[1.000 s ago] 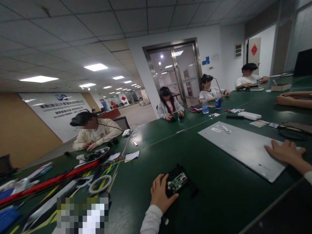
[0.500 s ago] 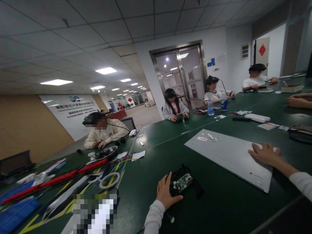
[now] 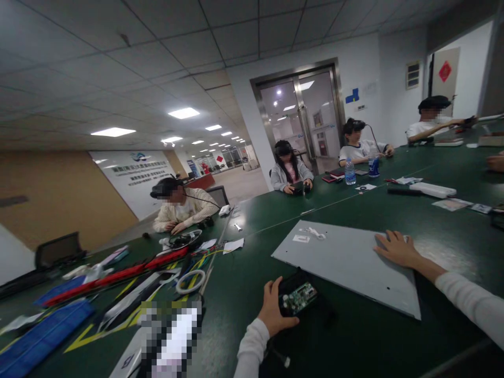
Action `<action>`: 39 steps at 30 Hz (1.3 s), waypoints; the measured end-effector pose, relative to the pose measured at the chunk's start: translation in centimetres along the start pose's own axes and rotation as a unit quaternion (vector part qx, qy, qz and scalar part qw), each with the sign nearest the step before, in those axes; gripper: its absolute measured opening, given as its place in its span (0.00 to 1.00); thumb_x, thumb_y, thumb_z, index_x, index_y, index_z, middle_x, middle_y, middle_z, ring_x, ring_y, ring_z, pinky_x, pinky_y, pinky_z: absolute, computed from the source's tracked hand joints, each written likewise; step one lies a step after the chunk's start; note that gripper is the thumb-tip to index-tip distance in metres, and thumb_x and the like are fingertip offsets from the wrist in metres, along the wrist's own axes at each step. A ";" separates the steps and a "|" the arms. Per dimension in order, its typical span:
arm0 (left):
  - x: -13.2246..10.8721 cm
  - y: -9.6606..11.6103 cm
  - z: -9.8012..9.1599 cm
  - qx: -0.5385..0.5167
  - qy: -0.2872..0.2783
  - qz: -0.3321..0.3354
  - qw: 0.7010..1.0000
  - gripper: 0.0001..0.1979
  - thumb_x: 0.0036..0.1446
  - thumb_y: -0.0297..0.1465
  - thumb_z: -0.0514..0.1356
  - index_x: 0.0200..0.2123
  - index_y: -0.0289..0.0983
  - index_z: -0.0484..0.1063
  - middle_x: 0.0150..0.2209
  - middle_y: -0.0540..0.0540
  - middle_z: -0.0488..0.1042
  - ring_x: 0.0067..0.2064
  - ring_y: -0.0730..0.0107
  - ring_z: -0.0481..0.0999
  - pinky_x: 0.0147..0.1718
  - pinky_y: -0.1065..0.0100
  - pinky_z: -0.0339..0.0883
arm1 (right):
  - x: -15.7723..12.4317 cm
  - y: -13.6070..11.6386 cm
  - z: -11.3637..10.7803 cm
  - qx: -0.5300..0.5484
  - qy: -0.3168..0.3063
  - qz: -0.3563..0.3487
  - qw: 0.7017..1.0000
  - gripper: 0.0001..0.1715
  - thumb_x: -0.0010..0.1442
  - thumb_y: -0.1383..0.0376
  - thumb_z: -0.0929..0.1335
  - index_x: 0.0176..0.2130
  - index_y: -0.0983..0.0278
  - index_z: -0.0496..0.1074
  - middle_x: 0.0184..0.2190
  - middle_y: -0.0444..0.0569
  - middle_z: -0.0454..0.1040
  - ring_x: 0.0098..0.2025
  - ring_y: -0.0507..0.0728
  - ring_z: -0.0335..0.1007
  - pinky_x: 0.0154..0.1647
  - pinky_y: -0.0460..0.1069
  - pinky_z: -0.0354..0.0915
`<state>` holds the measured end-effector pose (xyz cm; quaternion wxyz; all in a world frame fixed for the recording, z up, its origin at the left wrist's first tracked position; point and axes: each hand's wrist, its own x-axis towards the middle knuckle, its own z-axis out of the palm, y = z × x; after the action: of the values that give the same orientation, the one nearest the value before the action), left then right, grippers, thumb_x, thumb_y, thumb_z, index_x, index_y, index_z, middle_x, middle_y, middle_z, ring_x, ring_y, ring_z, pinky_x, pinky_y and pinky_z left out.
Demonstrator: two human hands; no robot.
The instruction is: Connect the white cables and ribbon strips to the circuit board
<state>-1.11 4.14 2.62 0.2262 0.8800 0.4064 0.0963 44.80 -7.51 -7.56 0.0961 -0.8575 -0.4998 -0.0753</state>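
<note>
My left hand point(image 3: 272, 311) grips the left side of a black-cased circuit board point(image 3: 301, 299), thumb at the near edge and fingers on the far side. Green board with pale components faces up, and its dark casing is hard to make out against the table. A short cable with a white plug point(image 3: 286, 361) lies just below that hand. My right hand point(image 3: 397, 249) rests with spread fingers on the right part of a flat light-grey panel point(image 3: 350, 273). On the panel's far left part lie a coiled white cable point(image 3: 315, 232) and a small white label point(image 3: 301, 238).
Left on the green table point(image 3: 252, 252) lie a white ring point(image 3: 191, 282), a long red strip point(image 3: 118, 275), coloured wires and a blue bin point(image 3: 47, 336). A water bottle point(image 3: 350, 171) and blue can point(image 3: 374, 167) stand farther back. Several people sit around the table.
My right hand and the grey panel have moved left, nearer the circuit board. My left hand keeps its hold. The view has turned slightly left.
</note>
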 end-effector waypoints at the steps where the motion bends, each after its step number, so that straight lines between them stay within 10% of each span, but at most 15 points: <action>1: -0.6 -0.4 -0.2 -0.024 0.000 0.008 1.000 0.55 0.26 0.38 0.66 0.58 0.33 0.43 0.56 0.36 0.39 0.58 0.51 0.48 0.56 0.59 0.47 | 0.2 -0.5 0.2 -0.001 0.001 -0.010 1.000 0.34 0.53 0.44 0.54 0.53 0.57 0.58 0.54 0.59 0.52 0.54 0.71 0.45 0.45 0.71 0.41; 7: -4.0 -1.4 -2.5 -0.102 0.028 0.065 0.992 0.52 0.28 0.38 0.65 0.57 0.36 0.44 0.56 0.39 0.39 0.59 0.49 0.44 0.57 0.55 0.43 | 1.5 -3.3 0.3 0.039 -0.011 -0.089 0.995 0.37 0.52 0.42 0.52 0.54 0.56 0.57 0.53 0.57 0.53 0.54 0.71 0.45 0.47 0.70 0.42; 14: -2.9 2.1 -3.6 -0.127 -0.002 0.122 0.984 0.53 0.27 0.44 0.66 0.56 0.36 0.46 0.56 0.39 0.39 0.59 0.49 0.41 0.57 0.54 0.38 | 2.3 -7.1 -0.1 0.080 -0.028 -0.171 0.982 0.38 0.52 0.41 0.50 0.56 0.54 0.54 0.56 0.55 0.51 0.56 0.69 0.42 0.50 0.69 0.39; 32: 1.4 3.0 2.0 -0.015 -0.025 0.059 0.998 0.56 0.25 0.46 0.66 0.58 0.36 0.46 0.58 0.37 0.45 0.59 0.47 0.43 0.56 0.50 0.39 | 4.5 -12.0 -1.2 0.132 -0.078 -0.345 0.926 0.36 0.54 0.42 0.53 0.58 0.51 0.47 0.58 0.50 0.48 0.59 0.64 0.41 0.55 0.67 0.34; 39: 0.0 -0.4 -1.1 0.091 0.076 -0.053 0.991 0.41 0.41 0.45 0.57 0.57 0.36 0.49 0.60 0.41 0.47 0.60 0.55 0.44 0.57 0.57 0.40 | 3.1 -13.1 -2.8 0.206 -0.099 -0.285 0.931 0.41 0.52 0.42 0.55 0.57 0.61 0.53 0.58 0.53 0.48 0.59 0.63 0.40 0.58 0.62 0.34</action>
<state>-1.77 4.66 3.40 0.1181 0.8643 0.4755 0.1138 34.77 0.77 -2.96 0.1957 -0.6435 -0.7345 0.0902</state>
